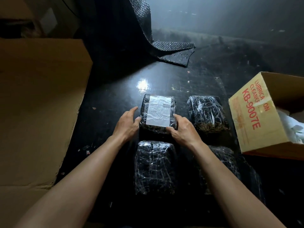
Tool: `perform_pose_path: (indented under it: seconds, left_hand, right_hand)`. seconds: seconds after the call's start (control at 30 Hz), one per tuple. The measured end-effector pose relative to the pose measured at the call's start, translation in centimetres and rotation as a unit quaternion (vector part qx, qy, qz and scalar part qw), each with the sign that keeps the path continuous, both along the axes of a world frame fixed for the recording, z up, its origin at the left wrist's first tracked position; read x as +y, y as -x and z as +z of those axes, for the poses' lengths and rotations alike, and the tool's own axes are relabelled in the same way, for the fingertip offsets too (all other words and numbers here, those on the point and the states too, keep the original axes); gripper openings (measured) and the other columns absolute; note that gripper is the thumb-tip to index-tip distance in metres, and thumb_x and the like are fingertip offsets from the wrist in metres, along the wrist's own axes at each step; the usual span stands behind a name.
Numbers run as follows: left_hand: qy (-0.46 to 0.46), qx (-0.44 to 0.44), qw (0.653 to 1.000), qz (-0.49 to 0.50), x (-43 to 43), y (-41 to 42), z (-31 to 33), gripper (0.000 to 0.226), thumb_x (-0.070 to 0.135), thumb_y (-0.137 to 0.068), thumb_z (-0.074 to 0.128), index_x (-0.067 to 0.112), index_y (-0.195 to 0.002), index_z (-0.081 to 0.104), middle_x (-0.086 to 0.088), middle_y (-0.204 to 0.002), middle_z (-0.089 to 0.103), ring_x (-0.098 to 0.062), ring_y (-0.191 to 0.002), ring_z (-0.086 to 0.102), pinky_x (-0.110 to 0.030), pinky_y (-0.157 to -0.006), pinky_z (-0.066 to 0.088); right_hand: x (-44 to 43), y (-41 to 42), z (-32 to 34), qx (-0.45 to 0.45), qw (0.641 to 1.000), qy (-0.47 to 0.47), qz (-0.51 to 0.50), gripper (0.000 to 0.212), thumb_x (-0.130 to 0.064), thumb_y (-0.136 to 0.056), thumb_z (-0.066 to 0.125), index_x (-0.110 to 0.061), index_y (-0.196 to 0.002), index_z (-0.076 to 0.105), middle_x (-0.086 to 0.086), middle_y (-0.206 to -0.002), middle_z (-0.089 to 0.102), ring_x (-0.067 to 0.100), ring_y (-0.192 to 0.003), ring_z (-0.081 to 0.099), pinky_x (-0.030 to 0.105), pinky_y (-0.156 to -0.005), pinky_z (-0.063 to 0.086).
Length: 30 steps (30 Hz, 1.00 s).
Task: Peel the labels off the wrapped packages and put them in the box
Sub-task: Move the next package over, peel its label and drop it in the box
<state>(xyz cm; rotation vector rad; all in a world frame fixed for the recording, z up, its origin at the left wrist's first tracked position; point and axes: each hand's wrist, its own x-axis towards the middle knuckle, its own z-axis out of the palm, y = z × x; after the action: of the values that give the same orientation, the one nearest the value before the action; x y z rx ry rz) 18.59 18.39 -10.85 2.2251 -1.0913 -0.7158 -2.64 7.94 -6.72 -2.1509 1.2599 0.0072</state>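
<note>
— While both forearms reach out over the dark table [115, 89], what lies nearest?

— Two wrapped packages with no label on their upper faces: one near and centre [154, 167], one near and right [230, 170], half hidden under the right forearm. Just beyond them sits the labelled package [158, 112], and both hands are on it.

— How are the hands set?

— The left hand [127, 122] lies spread against its left edge, fingers loosely extended, thumb touching the wrap; it steadies and clasps nothing. The right hand [181, 127] curls at the near right corner, fingertips on the wrap beside the white label [158, 111]. Whether a label corner is pinched cannot be told.

— How will it handle?

— Likely soft and slick: glossy film, crinkled, over a padded dark bundle. The label looks thin, wrinkled and apt to tear, so the sensible hold is a lifted corner, peeled low and slowly while the other hand pins the package.

— And the count?

— Four packages, one label showing. The fourth [208, 112] lies right of the labelled one. At the far right stands an open printed carton [256, 116] with pale material inside; a large plain cardboard box [41, 96] fills the left. Farthest, a sheet of black bubble wrap [164, 46] drapes onto the table.
</note>
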Motion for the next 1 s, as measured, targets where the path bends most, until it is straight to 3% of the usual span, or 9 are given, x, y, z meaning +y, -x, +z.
perform_pose_path:
  seconds: [0.07, 0.17, 0.27, 0.37, 0.5, 0.63, 0.73, 0.87, 1.0]
  left_hand:
    - [-0.002, 0.022, 1.000, 0.010, -1.8, -0.6, -0.1, 0.058, 0.034, -0.101, 0.051, 0.027, -0.155, 0.033, -0.011, -0.144, 0.053, -0.028, -0.131, 0.051, -0.044, -0.110, 0.041]
    - [-0.012, 0.039, 0.999, 0.018, -3.8, -1.5, -0.4, 0.061, 0.033, -0.102, 0.049, 0.030, -0.158, 0.026, -0.012, -0.144, 0.054, -0.029, -0.133, 0.051, -0.043, -0.111, 0.039]
    - [-0.029, 0.087, 0.995, 0.029, -5.3, -2.5, -0.9, 0.061, 0.036, -0.102, 0.049, 0.037, -0.158, 0.024, -0.010, -0.148, 0.053, -0.027, -0.136, 0.049, -0.041, -0.116, 0.035]
    - [-0.034, 0.125, 0.991, 0.032, -6.5, -3.5, -1.0, 0.061, 0.039, -0.100, 0.053, 0.043, -0.156, 0.027, -0.004, -0.144, 0.057, -0.020, -0.130, 0.053, -0.033, -0.112, 0.035]
    - [-0.052, 0.176, 0.983, 0.007, -8.3, -4.8, -1.2, 0.070, 0.035, -0.094, 0.064, 0.048, -0.154, 0.028, -0.001, -0.141, 0.057, -0.018, -0.126, 0.057, -0.033, -0.110, 0.041]
    - [-0.065, 0.217, 0.974, -0.019, -9.5, -5.6, -1.8, 0.075, 0.029, -0.092, 0.067, 0.048, -0.153, 0.028, -0.005, -0.145, 0.055, -0.016, -0.125, 0.059, -0.035, -0.111, 0.044]
    - [-0.049, 0.240, 0.969, -0.009, -9.7, -5.8, -2.2, 0.074, 0.026, -0.092, 0.070, 0.050, -0.151, 0.032, -0.008, -0.145, 0.053, -0.020, -0.128, 0.057, -0.043, -0.105, 0.051]
    - [-0.033, 0.292, 0.956, 0.012, -9.4, -5.7, -2.6, 0.068, 0.027, -0.090, 0.070, 0.064, -0.138, 0.040, -0.002, -0.137, 0.050, -0.024, -0.119, 0.060, -0.052, -0.079, 0.062]
    - [-0.008, 0.336, 0.941, 0.034, -9.3, -5.6, -3.0, 0.064, 0.021, -0.090, 0.070, 0.059, -0.137, 0.047, 0.000, -0.131, 0.055, -0.025, -0.108, 0.067, -0.057, -0.080, 0.060]
  right_hand:
    - [-1.4, -1.3, -0.4, -0.007, 1.000, 0.002, -0.010, 0.056, -0.036, -0.094, 0.062, -0.015, -0.143, 0.043, 0.013, -0.121, 0.055, 0.029, -0.110, 0.059, 0.042, -0.099, 0.048]
    - [-3.0, -3.1, -1.4, -0.003, 1.000, 0.008, -0.018, 0.036, -0.033, -0.093, 0.063, -0.011, -0.120, 0.052, 0.011, -0.110, 0.053, 0.030, -0.101, 0.057, 0.041, -0.088, 0.049]
    - [-4.0, -4.5, -2.5, 0.001, 1.000, 0.017, -0.025, 0.048, -0.030, -0.092, 0.064, -0.009, -0.132, 0.050, 0.010, -0.125, 0.050, 0.031, -0.111, 0.054, 0.039, -0.092, 0.048]
    - [-5.1, -5.4, -3.1, -0.002, 0.998, 0.034, -0.044, 0.043, -0.023, -0.086, 0.064, -0.011, -0.126, 0.055, 0.006, -0.114, 0.047, 0.030, -0.108, 0.051, 0.037, -0.087, 0.048]
    - [-6.8, -6.1, -3.4, -0.003, 0.999, 0.022, -0.039, 0.046, -0.020, -0.084, 0.060, -0.016, -0.130, 0.054, 0.005, -0.116, 0.046, 0.028, -0.114, 0.044, 0.042, -0.092, 0.047]
    - [-8.6, -7.0, -3.6, -0.015, 0.998, 0.030, -0.050, 0.053, -0.022, -0.093, 0.054, -0.014, -0.145, 0.045, 0.009, -0.125, 0.046, 0.030, -0.120, 0.042, 0.044, -0.101, 0.043]
    - [-9.9, -7.8, -3.8, -0.014, 0.998, 0.028, -0.054, 0.050, -0.029, -0.097, 0.053, -0.016, -0.145, 0.048, 0.007, -0.126, 0.046, 0.028, -0.121, 0.041, 0.042, -0.100, 0.042]
    - [-11.0, -8.9, -4.0, -0.006, 0.999, 0.033, -0.042, 0.035, -0.022, -0.092, 0.056, -0.020, -0.126, 0.062, 0.006, -0.116, 0.048, 0.027, -0.118, 0.043, 0.033, -0.091, 0.038]
    - [-11.6, -9.3, -4.0, -0.011, 0.998, 0.053, -0.043, 0.016, -0.020, -0.089, 0.062, -0.019, -0.104, 0.067, -0.001, -0.105, 0.047, 0.024, -0.115, 0.047, 0.028, -0.085, 0.034]
